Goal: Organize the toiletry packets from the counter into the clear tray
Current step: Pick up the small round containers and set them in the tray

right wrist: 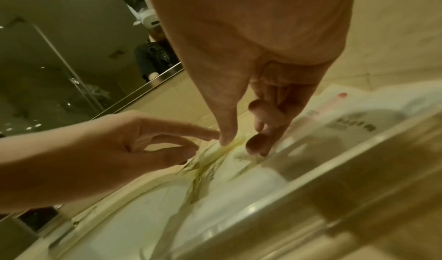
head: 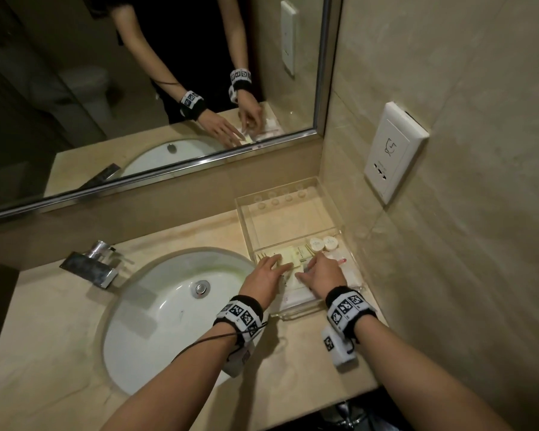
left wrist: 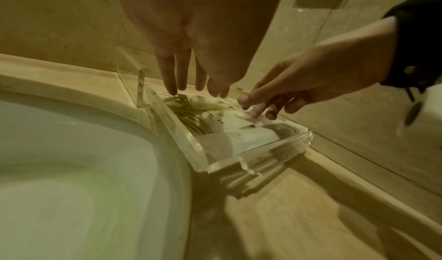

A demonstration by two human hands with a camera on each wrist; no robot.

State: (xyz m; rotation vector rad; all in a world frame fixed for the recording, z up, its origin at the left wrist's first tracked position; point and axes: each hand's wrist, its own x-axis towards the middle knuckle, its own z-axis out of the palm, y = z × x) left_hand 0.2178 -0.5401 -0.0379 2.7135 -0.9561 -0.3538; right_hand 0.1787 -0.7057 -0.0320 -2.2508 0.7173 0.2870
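Packets lie in the clear tray; both hands, seemingly released, touch them with straight fingers.

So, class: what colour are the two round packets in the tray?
White, the round packets lie at the tray's right side; the head view shows them best.

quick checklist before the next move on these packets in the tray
1. Clear acrylic tray sits flat on the beige stone counter: ok.
2. Cream paper toiletry packets are inside the tray: ok.
3. Left hand rests fingertips on the packets, gripping nothing: ok.
4. Right hand touches the packets with slightly bent fingers: ok.
5. Two round white caps stay clear of both hands: ok.
6. Packets neatly aligned: not ok, they overlap askew.
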